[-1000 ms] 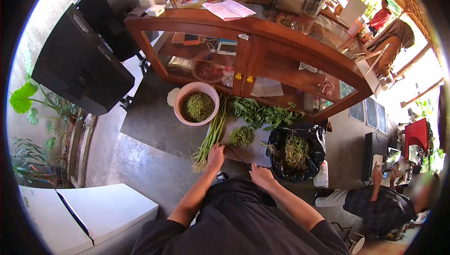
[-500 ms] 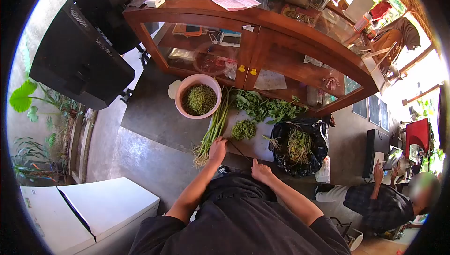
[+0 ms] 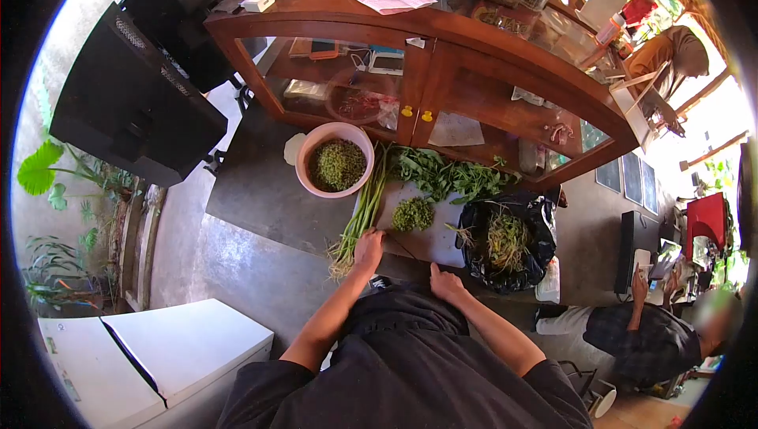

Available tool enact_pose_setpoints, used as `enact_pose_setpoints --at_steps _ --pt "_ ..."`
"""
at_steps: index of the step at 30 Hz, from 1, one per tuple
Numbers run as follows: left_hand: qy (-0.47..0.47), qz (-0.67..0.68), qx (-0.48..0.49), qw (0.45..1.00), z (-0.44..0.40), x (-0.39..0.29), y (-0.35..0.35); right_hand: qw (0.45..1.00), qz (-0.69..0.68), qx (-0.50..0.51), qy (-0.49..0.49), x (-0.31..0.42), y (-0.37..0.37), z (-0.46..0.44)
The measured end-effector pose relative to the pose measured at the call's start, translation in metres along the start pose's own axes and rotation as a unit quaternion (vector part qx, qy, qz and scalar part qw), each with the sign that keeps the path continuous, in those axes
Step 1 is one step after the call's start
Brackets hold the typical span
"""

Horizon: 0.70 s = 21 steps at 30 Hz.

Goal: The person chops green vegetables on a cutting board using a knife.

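Note:
My left hand (image 3: 369, 250) is closed beside the lower part of a bundle of green onions (image 3: 366, 206); its fingers hide whatever is in them. A thin dark knife (image 3: 403, 248) slants between my hands. My right hand (image 3: 448, 281) is closed at its near end, index finger stretched along it. Under the knife lies a pale board (image 3: 442, 241) with a pile of chopped greens (image 3: 413, 213). Leafy greens (image 3: 442, 174) lie along its far edge. A pink tub (image 3: 369, 145) of small green pieces stands behind the onions, to the left.
A black plastic bag (image 3: 542, 251) holding rooty trimmings (image 3: 508, 243) sits right of the board. Behind the work surface stands a wooden glass-door cabinet (image 3: 422, 89). A white fridge (image 3: 189, 342) is at lower left. A person (image 3: 643, 342) at the right holds a device.
My right hand has shifted slightly right, away from my left hand. My left hand stays by the onions, and the whole view has moved a little.

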<state>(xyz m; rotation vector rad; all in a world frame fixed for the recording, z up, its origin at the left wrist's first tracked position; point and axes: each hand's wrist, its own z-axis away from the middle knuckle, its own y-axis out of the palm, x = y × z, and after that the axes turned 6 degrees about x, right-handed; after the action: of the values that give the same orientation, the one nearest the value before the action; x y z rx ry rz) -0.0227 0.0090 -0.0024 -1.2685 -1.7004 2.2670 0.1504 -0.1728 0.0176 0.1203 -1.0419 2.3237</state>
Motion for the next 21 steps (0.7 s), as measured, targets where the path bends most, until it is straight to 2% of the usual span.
enact_pose_setpoints --at_steps 3,8,19,21 --pt "0.028 -0.005 -0.024 0.999 0.0 -0.006 -0.005 0.999 0.021 0.03 -0.007 0.011 -0.006 -0.004" --pt "0.026 0.0 -0.017 1.0 0.006 -0.011 -0.009 0.999 0.012 -0.037 -0.022 0.017 -0.003 -0.01" --pt "0.039 0.027 -0.003 0.999 -0.001 -0.011 -0.001 0.999 -0.004 -0.05 -0.019 0.018 -0.028 0.021" --pt "0.01 0.045 -0.005 0.999 -0.004 -0.012 0.001 0.998 -0.004 -0.057 -0.021 0.02 -0.035 0.026"
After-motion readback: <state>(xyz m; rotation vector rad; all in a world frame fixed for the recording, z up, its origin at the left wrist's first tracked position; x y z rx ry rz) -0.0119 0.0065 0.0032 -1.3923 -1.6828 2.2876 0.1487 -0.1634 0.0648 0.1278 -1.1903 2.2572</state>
